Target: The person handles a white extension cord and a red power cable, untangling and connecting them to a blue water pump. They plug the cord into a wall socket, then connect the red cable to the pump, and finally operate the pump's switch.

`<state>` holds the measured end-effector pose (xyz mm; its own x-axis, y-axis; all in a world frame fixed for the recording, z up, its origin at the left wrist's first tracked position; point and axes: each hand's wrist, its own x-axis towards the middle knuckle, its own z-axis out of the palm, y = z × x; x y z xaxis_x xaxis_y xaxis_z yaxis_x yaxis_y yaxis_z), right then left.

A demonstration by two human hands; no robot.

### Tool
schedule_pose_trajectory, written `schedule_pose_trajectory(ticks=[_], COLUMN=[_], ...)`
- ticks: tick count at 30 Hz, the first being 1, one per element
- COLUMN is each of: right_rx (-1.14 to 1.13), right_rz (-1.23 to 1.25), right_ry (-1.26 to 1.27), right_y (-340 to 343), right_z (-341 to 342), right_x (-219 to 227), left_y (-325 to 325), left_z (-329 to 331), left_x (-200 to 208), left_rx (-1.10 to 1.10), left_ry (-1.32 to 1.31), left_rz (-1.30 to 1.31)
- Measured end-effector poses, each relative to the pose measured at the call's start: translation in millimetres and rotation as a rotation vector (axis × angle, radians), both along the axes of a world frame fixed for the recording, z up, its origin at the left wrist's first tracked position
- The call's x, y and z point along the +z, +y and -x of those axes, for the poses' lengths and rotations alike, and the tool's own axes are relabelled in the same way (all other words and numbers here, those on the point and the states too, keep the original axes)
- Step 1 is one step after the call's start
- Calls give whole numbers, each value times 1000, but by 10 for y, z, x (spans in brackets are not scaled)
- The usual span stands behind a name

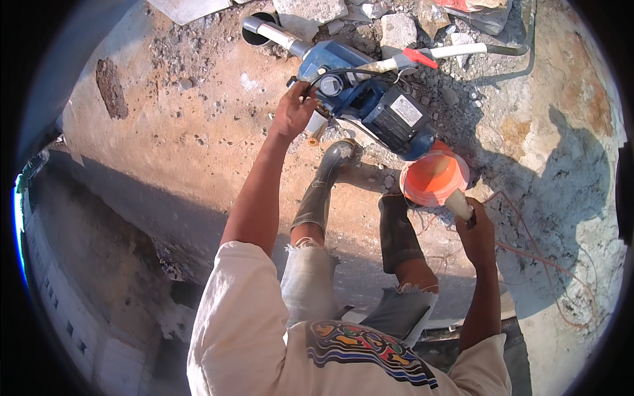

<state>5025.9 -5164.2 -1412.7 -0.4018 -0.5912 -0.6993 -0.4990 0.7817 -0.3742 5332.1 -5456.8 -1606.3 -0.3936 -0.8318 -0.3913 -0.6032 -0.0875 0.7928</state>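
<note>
A blue water pump [356,89] with a finned motor lies on the rubble in front of me. My left hand [294,112] is at its near left side, fingers curled together by a black cable; what they grip, if anything, is hidden. Just right of that wrist is a white fitting [317,123] with a brass-coloured end. My right hand [477,231] is closed around a pale, stubby thing with a dark part [457,203], whose kind I cannot make out. Its pale end reaches over the near rim of an orange bucket [422,198] beside the motor.
A grey-and-white pipe [276,34] leaves the pump toward a dark round opening [254,38]. Opposite it, a white pipe [459,50] carries a red valve handle [421,58]. Broken concrete [397,33] lies behind. A thin reddish cable [528,254] trails at right. My boots [320,191] stand below the pump.
</note>
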Motion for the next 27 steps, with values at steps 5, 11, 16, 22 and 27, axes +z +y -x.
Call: schedule_pose_trajectory(ticks=[5, 11, 16, 22, 27], right_rx=[-92, -95, -59, -28, -286], right_rz=[-40, 108, 174, 104, 98], right_ry=[-44, -72, -71, -147, -253], right_y=[-6, 61, 215, 354, 551], right_z=[2, 90, 241, 522, 698], right_x=[-37, 41, 143, 209, 152], left_y=[-65, 529, 329, 197, 201], left_z=[1055, 2257, 3016, 3490, 3438], left_x=[789, 381, -254, -919, -1423], left_rx=[-231, -601, -568, -328, -255], left_ry=[-46, -275, -672, -994, -870], left_rz=[340, 288, -178, -82, -137])
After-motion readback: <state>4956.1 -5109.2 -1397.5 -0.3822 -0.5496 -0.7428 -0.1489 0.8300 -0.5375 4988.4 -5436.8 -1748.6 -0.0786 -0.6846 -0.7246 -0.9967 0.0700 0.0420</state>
